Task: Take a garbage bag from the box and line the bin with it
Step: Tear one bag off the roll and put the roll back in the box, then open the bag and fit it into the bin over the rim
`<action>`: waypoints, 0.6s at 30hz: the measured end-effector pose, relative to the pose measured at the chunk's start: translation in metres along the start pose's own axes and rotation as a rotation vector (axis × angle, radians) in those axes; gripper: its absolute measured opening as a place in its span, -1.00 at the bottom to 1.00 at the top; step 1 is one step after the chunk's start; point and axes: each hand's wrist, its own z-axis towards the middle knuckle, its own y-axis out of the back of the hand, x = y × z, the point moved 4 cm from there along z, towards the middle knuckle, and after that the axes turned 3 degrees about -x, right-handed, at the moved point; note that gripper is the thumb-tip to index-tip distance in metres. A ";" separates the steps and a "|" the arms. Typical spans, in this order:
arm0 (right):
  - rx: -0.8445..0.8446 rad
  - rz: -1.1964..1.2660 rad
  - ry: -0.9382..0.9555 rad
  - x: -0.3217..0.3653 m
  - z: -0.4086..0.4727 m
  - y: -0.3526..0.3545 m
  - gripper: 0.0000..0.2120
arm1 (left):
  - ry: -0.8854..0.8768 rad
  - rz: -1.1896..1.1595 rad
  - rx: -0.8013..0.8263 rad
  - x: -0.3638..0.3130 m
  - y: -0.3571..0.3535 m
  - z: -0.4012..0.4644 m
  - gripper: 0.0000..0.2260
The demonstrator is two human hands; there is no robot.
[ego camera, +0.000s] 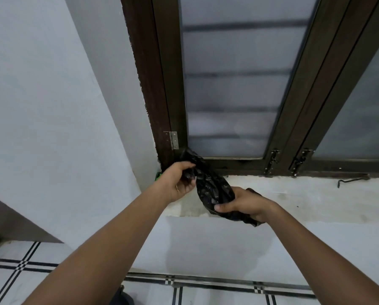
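A crumpled black garbage bag [210,186] stretches between both hands above the window sill. My left hand [179,181] grips its upper end near the corner of the window frame. My right hand [243,203] holds the lower end, fingers curled round the bunched plastic. A small green patch [158,176] shows behind my left wrist in the corner; I cannot tell what it is. A dark round shape [120,297] at the bottom edge of the view is partly hidden by my left arm.
A white sill [305,194] runs under a brown-framed window with frosted glass [228,84]. A metal window stay [353,179] lies on the sill at the right. White walls stand left and below. The tiled floor [206,293] has black lines.
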 end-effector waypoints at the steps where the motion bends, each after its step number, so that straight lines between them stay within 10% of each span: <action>1: 0.026 -0.043 -0.028 -0.005 -0.003 0.000 -0.68 | -0.008 -0.080 0.019 -0.001 -0.001 -0.003 -0.92; 5: 0.136 0.228 -0.033 -0.011 -0.020 -0.007 -0.64 | -0.164 -0.129 0.065 0.005 -0.003 -0.024 -0.78; 10: 0.007 0.653 0.055 -0.002 -0.044 -0.024 -0.61 | -0.192 0.397 0.321 0.050 0.006 -0.055 -0.47; 13: -0.035 0.749 0.054 0.001 -0.058 -0.037 -0.61 | -0.248 0.682 0.419 0.071 0.019 -0.071 -0.69; 18: -0.198 0.387 0.090 -0.004 -0.097 -0.082 -0.61 | -0.310 0.463 0.269 0.067 0.047 -0.088 -0.81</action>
